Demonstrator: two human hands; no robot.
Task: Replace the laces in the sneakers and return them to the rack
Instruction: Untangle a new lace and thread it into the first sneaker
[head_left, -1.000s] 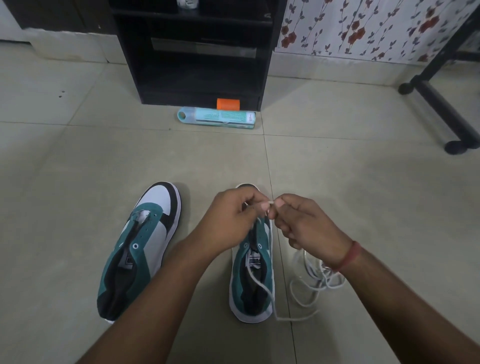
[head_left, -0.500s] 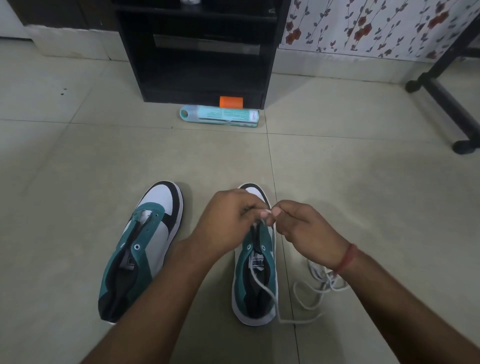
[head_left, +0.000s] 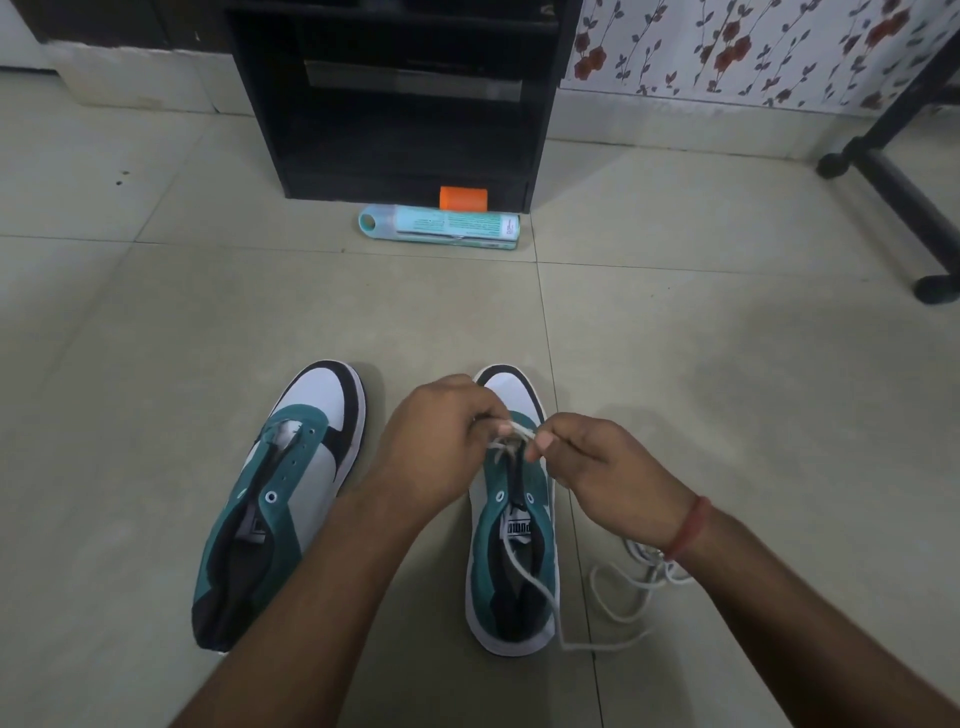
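Two teal, white and black sneakers stand side by side on the tiled floor. The left sneaker (head_left: 283, 499) has bare eyelets and no lace. Over the front eyelets of the right sneaker (head_left: 511, 525), my left hand (head_left: 441, 441) and my right hand (head_left: 597, 467) each pinch a part of the white lace (head_left: 540, 587). The lace runs back over the shoe's opening and trails off its heel onto the floor. More white lace (head_left: 623, 587) lies in loose loops on the floor under my right wrist.
A black shoe rack (head_left: 395, 98) stands against the far wall. A teal tube (head_left: 441, 226) and an orange object (head_left: 463, 198) lie at its foot. A black stand's leg (head_left: 904, 208) crosses the floor at the right.
My hands have parted a little, and a short length of lace now shows between my fingertips above the front eyelets. The shoes have not moved.
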